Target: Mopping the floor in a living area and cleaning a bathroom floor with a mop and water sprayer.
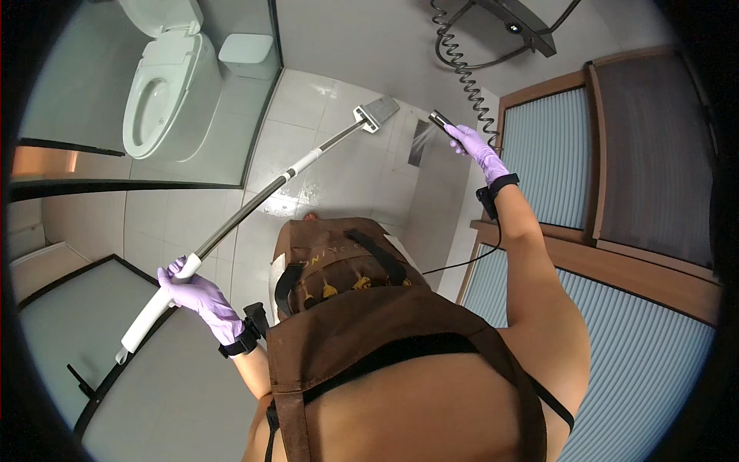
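Observation:
My left hand (202, 300), in a purple glove, grips the white handle of a long mop (242, 213). The mop's pole slants away from me to its flat grey and white head (376, 114) on the tiled floor (352, 167). My right hand (476, 147), also gloved, holds a black handheld sprayer (441, 122). Water sprays from the nozzle towards a dark drain strip (418, 143) beside the wall. Behind the sprayer a coiled black hose (470, 86) runs upward. Wet patches shine on the tiles.
A white toilet (164, 98) and a small white bin (247, 52) stand behind a glass partition (260, 104). A black wall fixture (517, 26) hangs at the top. At the right is a brown-framed window (545, 159). A glass door (86, 341) with a black handle stands lower left.

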{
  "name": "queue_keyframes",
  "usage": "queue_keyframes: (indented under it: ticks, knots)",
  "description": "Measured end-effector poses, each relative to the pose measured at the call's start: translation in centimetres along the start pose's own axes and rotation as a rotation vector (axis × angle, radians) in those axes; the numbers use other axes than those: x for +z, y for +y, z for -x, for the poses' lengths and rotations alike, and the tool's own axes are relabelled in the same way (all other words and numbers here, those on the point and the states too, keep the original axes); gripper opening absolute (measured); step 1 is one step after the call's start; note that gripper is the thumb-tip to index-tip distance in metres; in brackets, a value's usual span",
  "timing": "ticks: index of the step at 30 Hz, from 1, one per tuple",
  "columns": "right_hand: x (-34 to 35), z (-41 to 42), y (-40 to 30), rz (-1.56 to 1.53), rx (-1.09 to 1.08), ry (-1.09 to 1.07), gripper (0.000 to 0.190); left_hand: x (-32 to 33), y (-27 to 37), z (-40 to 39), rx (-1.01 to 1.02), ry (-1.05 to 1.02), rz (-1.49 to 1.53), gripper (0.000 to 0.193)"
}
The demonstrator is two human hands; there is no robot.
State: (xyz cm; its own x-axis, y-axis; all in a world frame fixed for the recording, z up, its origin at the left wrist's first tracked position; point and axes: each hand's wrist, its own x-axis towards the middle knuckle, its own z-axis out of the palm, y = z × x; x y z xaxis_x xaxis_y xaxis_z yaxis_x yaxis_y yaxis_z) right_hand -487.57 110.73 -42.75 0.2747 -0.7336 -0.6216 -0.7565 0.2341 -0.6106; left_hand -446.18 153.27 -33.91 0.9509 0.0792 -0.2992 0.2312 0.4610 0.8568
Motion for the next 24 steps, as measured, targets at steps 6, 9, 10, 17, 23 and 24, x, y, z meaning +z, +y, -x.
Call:
queue_keyframes:
  ticks: [6,9,10,17,23,24]
  knots:
    - [0.1,-0.1,-2.4,-0.014,-0.036,0.049,0.038,0.1,0.2,0.1,-0.020,0.010,0.013,0.026]
    - [0.0,-1.1,-3.9,-0.043,-0.065,0.026,0.039,-0.1,0.2,0.0,-0.035,0.010,0.021,0.026]
    - [0.0,-1.3,-4.6,-0.056,-0.090,0.041,0.039,-0.1,0.2,-0.1,-0.047,0.010,0.026,0.026]
    - [-0.1,-3.1,-8.0,-0.053,-0.149,0.095,0.036,0.3,0.3,0.2,-0.038,0.022,0.021,0.026]
    - [-1.3,-3.7,-8.3,0.008,-0.132,0.160,0.040,0.2,0.3,0.1,-0.049,0.019,0.021,0.026]
    - [-1.4,-3.7,-8.4,0.008,-0.133,0.161,0.040,0.0,0.2,0.1,-0.043,0.012,0.017,0.026]
